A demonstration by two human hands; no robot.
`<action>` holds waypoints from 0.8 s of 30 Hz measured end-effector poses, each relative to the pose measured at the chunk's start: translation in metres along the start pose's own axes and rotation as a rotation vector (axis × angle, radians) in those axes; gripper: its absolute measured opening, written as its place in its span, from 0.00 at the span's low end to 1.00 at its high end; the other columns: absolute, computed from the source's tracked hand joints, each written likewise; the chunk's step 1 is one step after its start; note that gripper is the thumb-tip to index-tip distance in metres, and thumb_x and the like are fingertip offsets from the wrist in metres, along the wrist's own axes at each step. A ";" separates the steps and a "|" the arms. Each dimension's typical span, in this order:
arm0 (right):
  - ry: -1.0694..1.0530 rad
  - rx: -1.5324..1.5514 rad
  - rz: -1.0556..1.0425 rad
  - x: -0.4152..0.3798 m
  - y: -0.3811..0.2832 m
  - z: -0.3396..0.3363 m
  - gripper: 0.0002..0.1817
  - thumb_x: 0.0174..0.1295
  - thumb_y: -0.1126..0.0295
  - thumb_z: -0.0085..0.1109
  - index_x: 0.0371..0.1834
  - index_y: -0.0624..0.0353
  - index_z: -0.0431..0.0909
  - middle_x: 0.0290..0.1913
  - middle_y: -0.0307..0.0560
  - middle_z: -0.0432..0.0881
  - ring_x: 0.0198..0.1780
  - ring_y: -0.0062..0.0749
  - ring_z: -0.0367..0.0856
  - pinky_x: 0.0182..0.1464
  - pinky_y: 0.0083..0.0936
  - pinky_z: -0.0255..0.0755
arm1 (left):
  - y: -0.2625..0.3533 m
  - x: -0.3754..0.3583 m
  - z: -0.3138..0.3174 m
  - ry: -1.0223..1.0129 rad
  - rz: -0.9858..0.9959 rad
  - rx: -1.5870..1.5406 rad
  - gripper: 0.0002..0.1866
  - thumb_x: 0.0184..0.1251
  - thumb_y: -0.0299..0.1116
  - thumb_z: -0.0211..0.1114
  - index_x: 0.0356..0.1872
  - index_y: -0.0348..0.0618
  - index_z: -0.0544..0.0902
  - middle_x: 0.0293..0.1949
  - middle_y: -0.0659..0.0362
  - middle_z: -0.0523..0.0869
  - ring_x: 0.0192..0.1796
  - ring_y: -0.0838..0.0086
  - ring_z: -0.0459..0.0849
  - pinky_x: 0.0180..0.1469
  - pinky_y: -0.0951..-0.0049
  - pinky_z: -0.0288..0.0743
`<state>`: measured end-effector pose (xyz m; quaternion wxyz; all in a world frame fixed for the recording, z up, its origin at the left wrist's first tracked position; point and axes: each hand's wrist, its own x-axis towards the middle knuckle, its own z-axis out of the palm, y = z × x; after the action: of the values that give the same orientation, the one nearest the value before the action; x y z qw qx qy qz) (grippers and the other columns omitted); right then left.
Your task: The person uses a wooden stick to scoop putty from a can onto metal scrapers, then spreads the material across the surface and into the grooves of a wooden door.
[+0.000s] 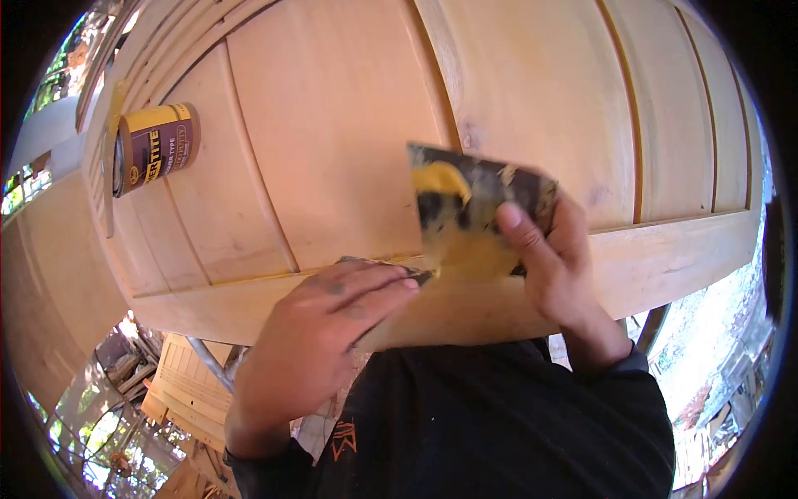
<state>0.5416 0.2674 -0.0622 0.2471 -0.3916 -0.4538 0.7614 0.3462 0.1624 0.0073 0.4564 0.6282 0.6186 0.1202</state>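
Head view: The left hand (320, 320) is positioned over the near rail of a pale wooden panel (332, 133); its fingers are together, extended along and clamped on a thin dark blade (422, 277), of which only narrow edges show. The grip of its thumb is hidden, so its position cannot be told. The right hand (553, 262) has its thumb on the upper face of a dark flat plate (486, 179) and its fingers behind, clamped on the right end. The plate is tilted above the panel and bears yellow smears, with a tan-yellow patch of paste (474, 254) along its lower part. The blade tip meets the plate's lower left corner in view; whether they touch cannot be told. A brown and yellow tin (158, 150), lettering partly legible as "TITE", rests on the panel, well apart from both hands, rim toward the left edge. A slatted wooden piece (187, 387) is noted below, at lower left
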 end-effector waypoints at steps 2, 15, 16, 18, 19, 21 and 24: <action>0.082 -0.036 -0.090 0.008 -0.004 -0.011 0.13 0.68 0.72 0.49 0.51 0.70 0.70 0.40 0.40 0.79 0.42 0.18 0.72 0.46 0.17 0.67 | 0.006 0.003 -0.003 0.064 -0.086 -0.048 0.27 0.42 0.11 0.53 0.49 0.39 0.79 0.49 0.51 0.81 0.53 0.55 0.78 0.57 0.62 0.71; 0.195 -0.070 0.107 0.022 0.012 -0.042 0.17 0.65 0.72 0.51 0.54 0.71 0.69 0.44 0.46 0.79 0.46 0.24 0.74 0.51 0.20 0.65 | 0.002 0.021 0.035 -0.017 -0.303 0.177 0.32 0.37 0.13 0.60 0.52 0.42 0.78 0.53 0.53 0.79 0.55 0.53 0.76 0.57 0.59 0.71; 0.186 -0.096 0.095 0.022 0.011 -0.042 0.17 0.65 0.71 0.51 0.54 0.71 0.69 0.44 0.46 0.79 0.46 0.24 0.74 0.51 0.20 0.65 | 0.003 0.022 0.035 -0.061 -0.309 0.190 0.31 0.41 0.15 0.59 0.54 0.42 0.77 0.54 0.53 0.78 0.56 0.53 0.75 0.57 0.59 0.71; 0.168 -0.142 0.079 0.023 0.010 -0.044 0.19 0.64 0.70 0.52 0.54 0.71 0.69 0.44 0.47 0.79 0.45 0.25 0.74 0.51 0.21 0.65 | 0.004 0.025 0.035 -0.150 -0.317 0.217 0.29 0.49 0.19 0.58 0.58 0.41 0.74 0.56 0.52 0.76 0.57 0.52 0.73 0.58 0.58 0.69; 0.159 -0.163 0.077 0.024 0.011 -0.045 0.19 0.63 0.69 0.52 0.54 0.72 0.69 0.44 0.48 0.79 0.45 0.25 0.74 0.51 0.21 0.66 | 0.005 0.026 0.036 -0.138 -0.332 0.205 0.31 0.43 0.17 0.59 0.56 0.42 0.75 0.56 0.53 0.77 0.56 0.53 0.74 0.57 0.58 0.70; 0.144 -0.169 0.105 0.023 0.009 -0.046 0.20 0.63 0.68 0.52 0.54 0.72 0.69 0.44 0.48 0.79 0.45 0.26 0.75 0.51 0.21 0.66 | 0.005 0.028 0.037 -0.112 -0.356 0.182 0.36 0.31 0.14 0.61 0.53 0.43 0.78 0.55 0.55 0.78 0.56 0.55 0.75 0.57 0.60 0.72; 0.112 -0.140 0.144 0.023 0.008 -0.048 0.21 0.63 0.67 0.53 0.54 0.71 0.70 0.44 0.49 0.79 0.45 0.26 0.75 0.51 0.21 0.66 | 0.005 0.038 0.024 -0.169 -0.390 0.109 0.34 0.32 0.15 0.61 0.52 0.43 0.78 0.53 0.56 0.79 0.54 0.56 0.77 0.55 0.60 0.73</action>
<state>0.5672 0.3044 -0.0917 0.1888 -0.4811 -0.4620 0.7207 0.3752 0.1868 -0.0182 0.4863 0.5283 0.6936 -0.0571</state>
